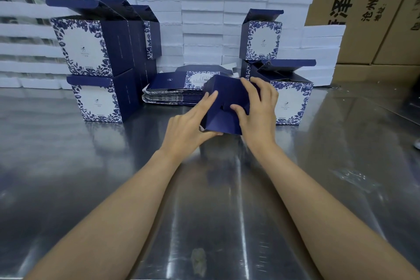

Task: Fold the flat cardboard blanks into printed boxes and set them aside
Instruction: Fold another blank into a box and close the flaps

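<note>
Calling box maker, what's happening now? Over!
Both hands, left hand and right hand, grip blue box. Bottom flaps being pressed. Flat stack waiting behind. Nothing blocking.

We see open steel table (227, 211) near us, free on both near sides. Far left is blocked by stacked boxes (95, 61); far right by more boxes (288, 95). Between them a pile of blanks (172, 93) fills the gap. Behind everything, a foam wall (202, 18) and cartons (368, 11) close the far edge.
</note>
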A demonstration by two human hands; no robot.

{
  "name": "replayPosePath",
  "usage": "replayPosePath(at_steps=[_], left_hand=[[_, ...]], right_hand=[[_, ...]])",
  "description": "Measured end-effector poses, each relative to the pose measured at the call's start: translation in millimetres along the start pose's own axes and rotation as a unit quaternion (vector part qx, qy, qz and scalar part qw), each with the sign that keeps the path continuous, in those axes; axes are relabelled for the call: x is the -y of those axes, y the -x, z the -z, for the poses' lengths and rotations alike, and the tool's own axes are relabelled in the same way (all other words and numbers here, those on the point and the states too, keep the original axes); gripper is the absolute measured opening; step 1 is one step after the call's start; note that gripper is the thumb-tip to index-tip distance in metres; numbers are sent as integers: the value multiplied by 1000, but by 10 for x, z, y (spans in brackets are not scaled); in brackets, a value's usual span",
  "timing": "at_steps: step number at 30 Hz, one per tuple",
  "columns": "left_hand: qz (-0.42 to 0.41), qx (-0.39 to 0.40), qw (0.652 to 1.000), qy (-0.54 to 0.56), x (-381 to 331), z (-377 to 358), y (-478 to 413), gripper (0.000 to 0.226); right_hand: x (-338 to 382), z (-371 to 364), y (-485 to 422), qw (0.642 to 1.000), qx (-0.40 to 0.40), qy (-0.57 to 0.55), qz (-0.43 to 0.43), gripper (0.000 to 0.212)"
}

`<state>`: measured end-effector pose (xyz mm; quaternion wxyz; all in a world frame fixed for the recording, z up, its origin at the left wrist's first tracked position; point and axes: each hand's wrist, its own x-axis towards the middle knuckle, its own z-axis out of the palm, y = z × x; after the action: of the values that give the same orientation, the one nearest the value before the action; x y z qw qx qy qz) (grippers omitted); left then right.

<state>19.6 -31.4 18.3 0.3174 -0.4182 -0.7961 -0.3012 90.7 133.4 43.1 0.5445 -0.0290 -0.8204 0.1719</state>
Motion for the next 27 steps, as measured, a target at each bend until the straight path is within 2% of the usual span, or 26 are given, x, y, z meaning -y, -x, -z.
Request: replayPosePath(at_steps=[14, 17, 19, 22, 24, 27], left_hand=[[-20, -15, 1000, 0, -30, -4, -9, 86], [3, -6, 1000, 16, -12, 15, -13, 93], [24, 10, 999, 42, -11, 42, -1, 95], [51, 31, 996, 65, -36, 55, 11, 94], [80, 27, 993, 83, -31, 31, 4, 82], [96, -30, 992, 76, 20, 3, 21, 69]], right_hand=[[-64, -16, 8, 1000, -23, 3, -10, 59], [-76, -25, 27, 997, -40, -55, -32, 53], [-65, -31, 36, 987, -57, -117, -91, 49], [-61, -30, 49, 965, -26, -203, -161, 48], [-57, -26, 64, 961, -23, -225, -158, 47], [-37, -32, 77, 966, -25, -225, -127, 47]])
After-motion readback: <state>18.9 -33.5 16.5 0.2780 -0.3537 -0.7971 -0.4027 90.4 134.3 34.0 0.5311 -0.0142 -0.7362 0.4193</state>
